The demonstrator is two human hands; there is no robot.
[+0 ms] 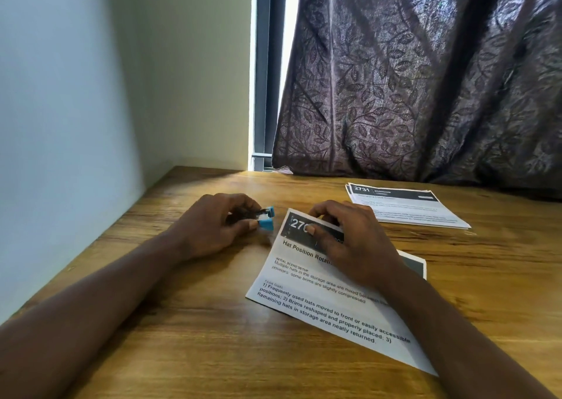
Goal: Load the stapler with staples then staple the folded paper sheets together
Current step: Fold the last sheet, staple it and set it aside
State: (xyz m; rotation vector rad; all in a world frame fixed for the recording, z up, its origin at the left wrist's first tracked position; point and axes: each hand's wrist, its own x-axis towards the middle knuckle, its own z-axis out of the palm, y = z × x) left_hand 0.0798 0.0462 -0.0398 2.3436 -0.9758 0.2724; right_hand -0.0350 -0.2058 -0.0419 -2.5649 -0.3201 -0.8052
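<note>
Head view shows the stapler (265,218), a small one with bright blue plastic tips and a dark metal middle. It is held just above the table, close beside the top left corner of the folded paper sheets (319,301) but not yet touching them. The left hand (219,225) is curled round it, with the thumb under the lower blue tip, and its fingers cover most of the body. I cannot tell whether staples are already loaded.

The sheets are thin white printed paper with a dark header band, lying flat and angled on the table. The right hand (349,240) pinches their top edge, thumb on the printed face and fingers curled over the fold.

The step looks like bringing the open mouth onto that corner. To do it well, keep the layers squared and pinned, slide the corner fully in, and squeeze straight down so the thin paper does not skew.

Well apart to the right lies a second stack of printed sheets (407,210), slightly fanned. The table (197,322) is grained brown wood, with a leaf-patterned purple curtain (425,79) behind and a smooth pale wall (76,94) at the left.
</note>
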